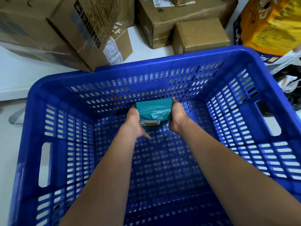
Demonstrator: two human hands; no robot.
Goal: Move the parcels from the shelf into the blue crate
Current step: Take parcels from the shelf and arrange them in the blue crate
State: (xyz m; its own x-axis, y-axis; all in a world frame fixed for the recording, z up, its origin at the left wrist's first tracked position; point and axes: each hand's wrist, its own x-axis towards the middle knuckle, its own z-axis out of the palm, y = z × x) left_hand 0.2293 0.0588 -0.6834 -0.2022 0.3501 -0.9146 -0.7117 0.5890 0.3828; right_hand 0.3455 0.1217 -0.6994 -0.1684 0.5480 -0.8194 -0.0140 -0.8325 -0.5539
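Now the first parcel is being lowered into the crate.

A small teal plastic-wrapped parcel with a yellow-and-white label (154,112) is held deep inside the big blue perforated plastic crate (164,69), close to the far wall, clamped between the left hand (136,123) and the right hand (176,118), one pressed to each side. Whether it already touches the floor of the crate cannot be told. No other parcel is seen on the crate floor, so the job is judged barely begun, with release to follow. The fingers are hidden behind and under the parcel. The shelf is not seen at all, so the remaining count is unknown. Brown cardboard boxes (201,35) are stacked beyond the crate; their labels are too blurred to read.
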